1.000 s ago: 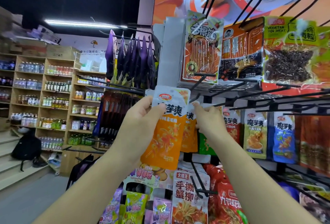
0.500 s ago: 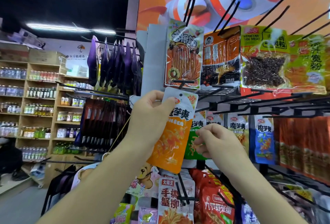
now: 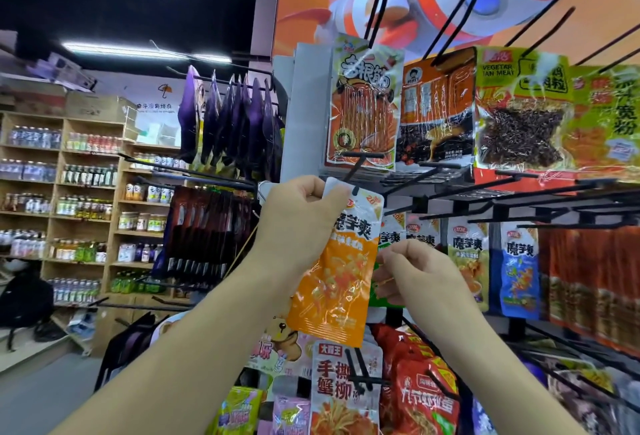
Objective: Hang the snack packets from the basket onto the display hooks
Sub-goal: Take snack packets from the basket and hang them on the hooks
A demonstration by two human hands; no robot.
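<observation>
My left hand pinches the white top of an orange snack packet, held up just below the tip of a black display hook. The packet hangs tilted, its lower end to the left. My right hand is beside the packet's right edge with curled fingers; whether it grips anything I cannot tell. A green packet shows partly behind it. More packets of the same kind hang on hooks to the right. The basket is out of view.
Long black hooks jut out from the rack at several levels, many bare. Large packets hang above, red and white ones below. Purple bags hang at left. Wooden shelves of bottles stand far left.
My left hand has raised the orange packet toward the hook tip. My right hand has dropped from the packets on the hook to the orange packet's right edge. The view shifted left.
</observation>
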